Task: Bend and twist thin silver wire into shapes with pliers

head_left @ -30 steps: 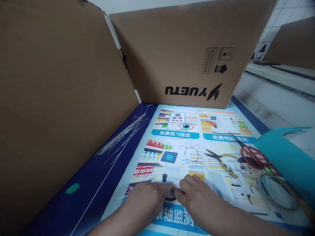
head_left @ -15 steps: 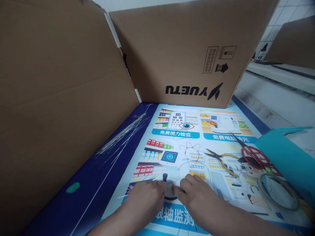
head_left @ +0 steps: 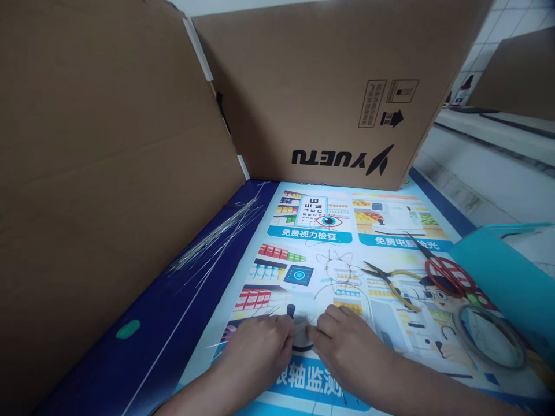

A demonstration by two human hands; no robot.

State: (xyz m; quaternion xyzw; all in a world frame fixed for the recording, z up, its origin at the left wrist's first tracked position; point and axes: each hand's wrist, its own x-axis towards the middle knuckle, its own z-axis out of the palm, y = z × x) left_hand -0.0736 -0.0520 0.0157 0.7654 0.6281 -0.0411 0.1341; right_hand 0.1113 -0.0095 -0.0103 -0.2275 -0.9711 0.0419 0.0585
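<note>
My left hand (head_left: 264, 346) is closed over the printed sheet, fingers pinched, with thin wires (head_left: 269, 312) poking out beyond its knuckles. A short gap to the right, my right hand (head_left: 347, 344) is also closed, thumb and forefinger pinched on thin wire and turned towards the left hand. Fine strands show faintly between the two; their exact shape cannot be made out. Just beyond the hands lies a flower-shaped wire piece (head_left: 339, 270) with looped petals. Yellow-handled pliers (head_left: 401, 292) rest to its right, jaws apart, near red-handled scissors (head_left: 451, 277).
A clear roll of tape (head_left: 514, 361) lies at right, beside a turquoise folder-like item (head_left: 498, 260). Loose straight wires (head_left: 212, 240) are bundled at left, and a green blob (head_left: 128, 329) sits nearer. Tall cardboard panels (head_left: 338, 104) wall off the back and left.
The gap between my two hands has widened slightly, the right hand shifting a little to the right. Both fists stay closed. The tools and wire flower have not moved.
</note>
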